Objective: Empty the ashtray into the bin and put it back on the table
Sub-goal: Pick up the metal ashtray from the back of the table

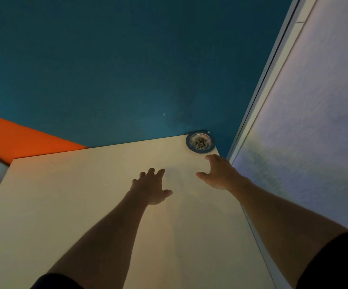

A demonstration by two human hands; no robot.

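A round metal ashtray (200, 141) with ash and butts in it sits at the far right corner of a pale table (98, 201). My right hand (219, 173) is stretched out just short of it, fingers apart and empty, a little below the ashtray's rim. My left hand (151, 187) hovers over the table to the left, fingers spread, holding nothing. No bin is in view.
A teal wall (127, 59) rises behind the table. An orange band (17, 136) runs along the wall at the left. A frosted window with a white frame (306, 122) stands close along the table's right edge.
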